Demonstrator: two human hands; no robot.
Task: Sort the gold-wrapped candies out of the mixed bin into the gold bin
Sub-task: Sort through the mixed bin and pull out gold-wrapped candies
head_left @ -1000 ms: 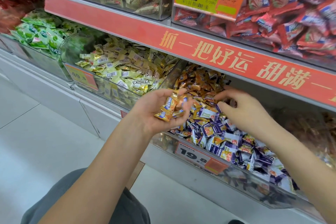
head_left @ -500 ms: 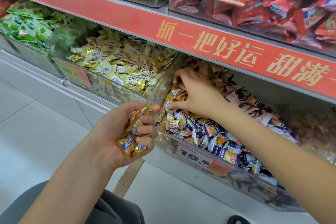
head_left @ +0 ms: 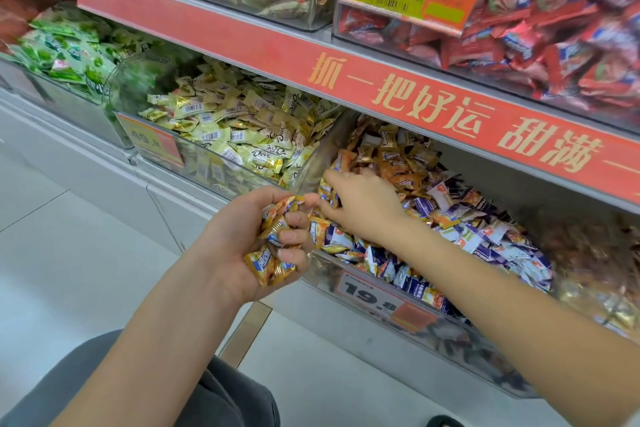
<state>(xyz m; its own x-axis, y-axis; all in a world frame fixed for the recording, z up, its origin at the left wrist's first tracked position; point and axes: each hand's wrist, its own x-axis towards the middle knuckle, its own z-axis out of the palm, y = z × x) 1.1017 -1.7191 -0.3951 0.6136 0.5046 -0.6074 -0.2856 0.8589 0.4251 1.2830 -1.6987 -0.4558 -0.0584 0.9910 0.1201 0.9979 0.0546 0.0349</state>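
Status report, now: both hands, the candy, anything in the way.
Left hand grips a bunch of orange-gold wrapped candies. Right hand reaches into the clear mixed bin, fingers among wrappers, grasp unclear. No obstruction seen.

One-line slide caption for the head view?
Left hand holds gold-wrapped candies; right hand reaches into the mixed bin.

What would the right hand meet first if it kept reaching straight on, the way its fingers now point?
Probably the orange-gold candies heaped at the back-left of the mixed bin; the right hand already rests among them. Depth is unclear.
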